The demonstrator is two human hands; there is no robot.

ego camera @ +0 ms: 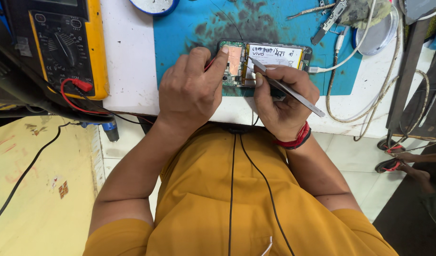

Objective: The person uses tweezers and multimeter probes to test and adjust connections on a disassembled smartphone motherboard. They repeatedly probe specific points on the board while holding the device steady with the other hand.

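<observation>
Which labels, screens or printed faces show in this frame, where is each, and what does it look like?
Battery label: white rectangle with dark handwriting, on the opened phone on the blue mat, beside the right hand holding tweezers.
Multimeter: yellow and black, far left; dial face with small markings, screen mostly cut off.

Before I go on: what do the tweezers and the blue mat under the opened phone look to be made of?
Tweezers in the right hand: apparently bare metal, going by the grey, dull sheen and thin flat blades. Blue mat: probably rubber or silicone, matte, with dark scorched or stained patches; the exact material cannot be told. The opened phone lies on it.
</observation>
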